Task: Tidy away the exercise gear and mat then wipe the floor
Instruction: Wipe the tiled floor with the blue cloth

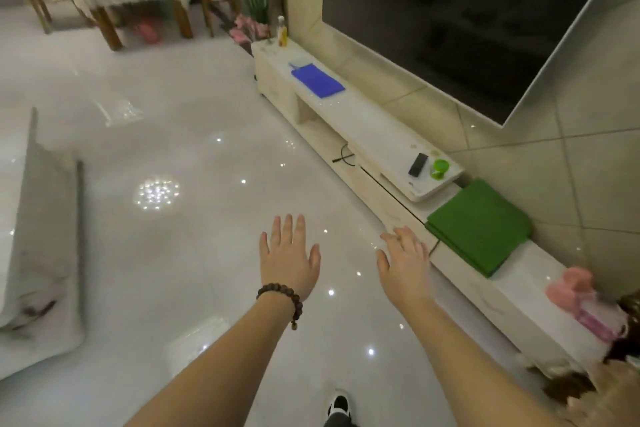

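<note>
Glossy white tiled floor [145,156] reflecting ceiling lights; long low cream TV cabinet [363,121] along right wall under large dark screen [467,10]. Folded green exercise mat [479,225] lies flat on lower cabinet step, near its right end, edges squared. Folded blue cloth [317,81] on cabinet top near far end. Small green round container [439,168] beside black remote [418,165] at near edge of upper top. Pink items [575,295] at cabinet's near end, blurred. Left hand [289,253], wooden bead bracelet [282,300] on wrist, fingers spread straight, holding nothing. Right hand [403,260] likewise flat and spread, empty, just short of mat.
</note>
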Motion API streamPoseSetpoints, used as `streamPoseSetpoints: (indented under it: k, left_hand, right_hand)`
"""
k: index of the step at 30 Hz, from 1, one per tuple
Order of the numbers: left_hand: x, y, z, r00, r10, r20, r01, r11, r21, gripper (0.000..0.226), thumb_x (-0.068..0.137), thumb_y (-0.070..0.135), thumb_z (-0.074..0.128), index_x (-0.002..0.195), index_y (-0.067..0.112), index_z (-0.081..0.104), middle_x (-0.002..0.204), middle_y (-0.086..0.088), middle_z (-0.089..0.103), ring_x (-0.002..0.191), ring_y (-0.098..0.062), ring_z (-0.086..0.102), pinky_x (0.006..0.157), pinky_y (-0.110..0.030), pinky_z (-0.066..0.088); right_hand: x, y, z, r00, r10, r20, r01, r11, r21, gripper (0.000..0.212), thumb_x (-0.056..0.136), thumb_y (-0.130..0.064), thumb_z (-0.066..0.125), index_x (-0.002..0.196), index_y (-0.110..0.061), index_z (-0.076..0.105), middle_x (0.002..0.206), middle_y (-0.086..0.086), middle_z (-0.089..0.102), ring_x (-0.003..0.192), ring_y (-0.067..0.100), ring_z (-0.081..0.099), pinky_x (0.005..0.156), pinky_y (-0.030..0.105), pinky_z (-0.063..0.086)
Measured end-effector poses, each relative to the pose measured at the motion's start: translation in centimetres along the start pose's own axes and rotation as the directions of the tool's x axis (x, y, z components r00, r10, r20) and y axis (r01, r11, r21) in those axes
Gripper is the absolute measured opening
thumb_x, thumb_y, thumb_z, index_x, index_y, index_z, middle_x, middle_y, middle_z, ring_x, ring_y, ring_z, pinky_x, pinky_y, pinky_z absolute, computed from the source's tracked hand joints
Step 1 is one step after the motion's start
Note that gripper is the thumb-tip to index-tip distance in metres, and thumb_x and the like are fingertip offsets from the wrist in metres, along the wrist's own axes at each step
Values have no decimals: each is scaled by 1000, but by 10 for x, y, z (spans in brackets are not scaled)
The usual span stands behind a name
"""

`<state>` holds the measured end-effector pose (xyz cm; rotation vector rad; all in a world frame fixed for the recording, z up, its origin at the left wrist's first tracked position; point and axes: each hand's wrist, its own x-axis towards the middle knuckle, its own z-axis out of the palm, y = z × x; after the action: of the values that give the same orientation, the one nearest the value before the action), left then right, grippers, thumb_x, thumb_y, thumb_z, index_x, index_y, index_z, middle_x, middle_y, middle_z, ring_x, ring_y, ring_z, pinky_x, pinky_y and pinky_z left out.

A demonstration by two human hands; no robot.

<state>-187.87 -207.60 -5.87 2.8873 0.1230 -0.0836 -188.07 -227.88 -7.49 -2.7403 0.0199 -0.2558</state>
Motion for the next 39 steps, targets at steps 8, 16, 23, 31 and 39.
streamPoseSetpoints:
  k: [8, 16, 23, 31, 39]
  left_hand:
    - [120, 15, -9, 994, -103, -37, 103, 995, -16, 63, 100, 48, 19, 154, 23, 0, 162, 0, 3, 149, -20, -6, 121, -43, 1]
    - [267, -25, -6, 984, -175, -35, 175, 985, -4, 63, 100, 49, 18, 154, 23, -2, 162, -1, 0, 149, -22, -7, 120, -44, 0]
    - [458, -94, -33, 983, -176, -48, 178, 983, 40, 63, 100, 48, 20, 154, 23, -2, 162, -1, 0, 149, -22, -7, 120, -46, 1]
    - [657, -136, -78, 992, -120, -41, 122, 991, 57, 63, 100, 47, 21, 154, 22, -2, 162, -1, 0, 149, -21, -8, 120, -45, 0]
    - [830, -139, -62, 997, -59, 47, 57, 997, 54, 64, 100, 48, 21, 154, 22, 1, 162, -3, 1, 149, -23, -5, 121, -46, 2]
  right_hand:
    - [132, 10, 28, 996, -70, 51, 71, 997, -10, 31, 92, -21, 52, 118, -8, 62, 129, 15, 55, 129, 33, 45, 103, 57, 36]
    - [277, -30, 100, 987, -118, 105, 116, 993, 26, 39, 85, -26, 45, 114, -8, 65, 124, 15, 58, 124, 34, 49, 102, 57, 39]
    - [465, -95, 171, 972, -163, 170, 165, 986, 6, 48, 87, -33, 33, 114, -7, 65, 124, 16, 59, 124, 35, 50, 101, 55, 39]
    - [665, -155, 204, 986, -106, 127, 105, 994, 14, 32, 95, -18, 51, 125, -9, 58, 138, 13, 48, 137, 28, 33, 113, 50, 22]
    - [806, -147, 262, 983, -15, 183, 20, 999, -30, 36, 98, -22, 45, 131, -11, 53, 144, 11, 43, 140, 26, 29, 115, 48, 20]
